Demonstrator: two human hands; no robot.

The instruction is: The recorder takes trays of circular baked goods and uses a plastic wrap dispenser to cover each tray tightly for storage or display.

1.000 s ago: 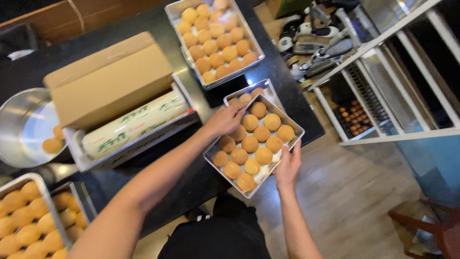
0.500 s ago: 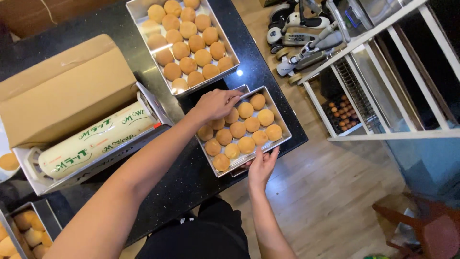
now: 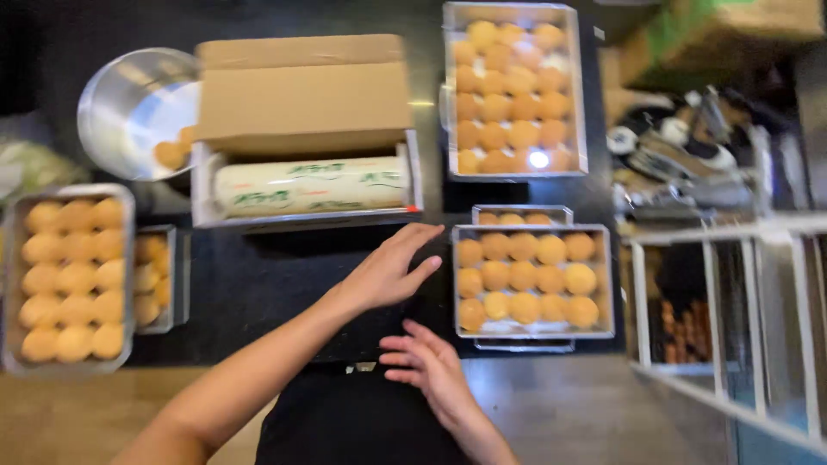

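My left hand (image 3: pixel 392 268) hovers open over the dark counter (image 3: pixel 258 293), fingers pointing right toward a steel tray of round golden dough balls (image 3: pixel 527 282). That tray sits stacked on another tray whose rim (image 3: pixel 521 211) shows behind it. My right hand (image 3: pixel 428 362) is open near the counter's front edge, just left of the tray and holding nothing. Neither hand touches the tray.
A large tray of dough balls (image 3: pixel 514 90) lies at the back. A cardboard box holding a roll of wrap (image 3: pixel 306 185) sits left of centre. A steel bowl (image 3: pixel 138 112) is behind it. Two more filled trays (image 3: pixel 73 280) are at the left. A white rack (image 3: pixel 732 301) stands right.
Both hands have let go of the near tray and drawn back to the left. The tray now rests square on the counter. The view has swung to look straight down.
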